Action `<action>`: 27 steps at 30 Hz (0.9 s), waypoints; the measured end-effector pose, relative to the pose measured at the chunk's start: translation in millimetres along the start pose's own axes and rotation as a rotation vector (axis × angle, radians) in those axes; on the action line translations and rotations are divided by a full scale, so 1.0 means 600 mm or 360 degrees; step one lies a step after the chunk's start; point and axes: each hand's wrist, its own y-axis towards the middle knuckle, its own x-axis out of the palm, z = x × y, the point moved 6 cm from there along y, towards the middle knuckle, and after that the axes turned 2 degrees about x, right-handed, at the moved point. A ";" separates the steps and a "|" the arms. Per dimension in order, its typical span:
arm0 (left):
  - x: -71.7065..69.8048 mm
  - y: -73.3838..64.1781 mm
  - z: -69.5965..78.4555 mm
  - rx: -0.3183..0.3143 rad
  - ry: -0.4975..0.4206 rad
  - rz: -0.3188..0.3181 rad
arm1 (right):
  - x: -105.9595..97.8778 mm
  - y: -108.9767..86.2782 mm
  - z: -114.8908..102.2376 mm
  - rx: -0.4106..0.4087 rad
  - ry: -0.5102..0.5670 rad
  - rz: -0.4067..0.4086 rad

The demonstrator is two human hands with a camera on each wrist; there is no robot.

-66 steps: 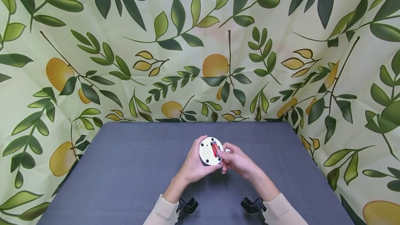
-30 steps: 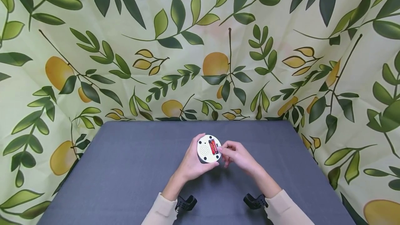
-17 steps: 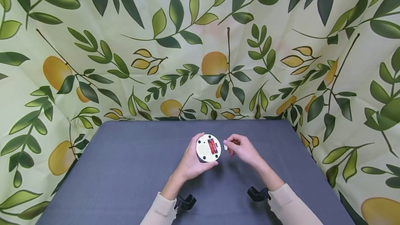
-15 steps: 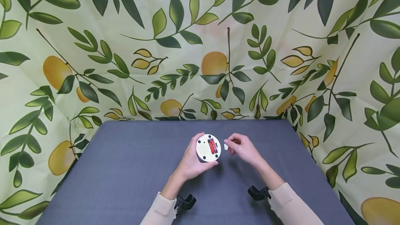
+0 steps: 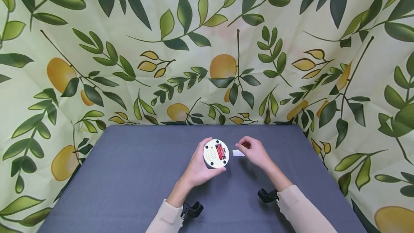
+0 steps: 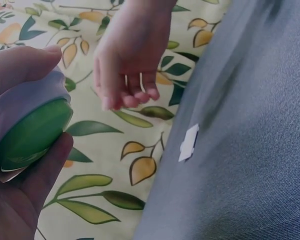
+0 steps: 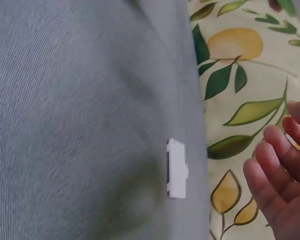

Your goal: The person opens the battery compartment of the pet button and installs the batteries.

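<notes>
In the head view my left hand grips a round white device, its speaker-holed face up. Red batteries sit in its uncovered compartment. The left wrist view shows the device's green side between thumb and fingers. To its right, a small white battery cover with tabs lies on the grey table. My right hand hovers by it, partly overlapping it in the head view. Both wrist views show the cover apart from the right hand's loosely bent fingers, which hold nothing.
A grey cloth-covered table spreads around both hands. Behind it and at the sides hangs a cream curtain printed with leaves and fruit. Black wrist mounts are strapped at both sleeves.
The right hand has drawn away from the device to the right and let go of the battery cover, which now lies on the table. The left hand keeps hold of the device.
</notes>
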 end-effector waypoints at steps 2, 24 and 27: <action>0.000 0.000 0.000 -0.0001 0.0000 0.0002 | 0.002 0.003 0.008 0.0007 -0.0034 0.0002; 0.003 -0.002 0.001 -0.0011 0.0015 -0.0004 | 0.033 0.010 0.059 -0.0211 -0.0749 -0.0052; 0.004 -0.002 0.001 -0.0011 0.0013 -0.0008 | 0.038 0.011 0.066 -0.0258 -0.0820 -0.0071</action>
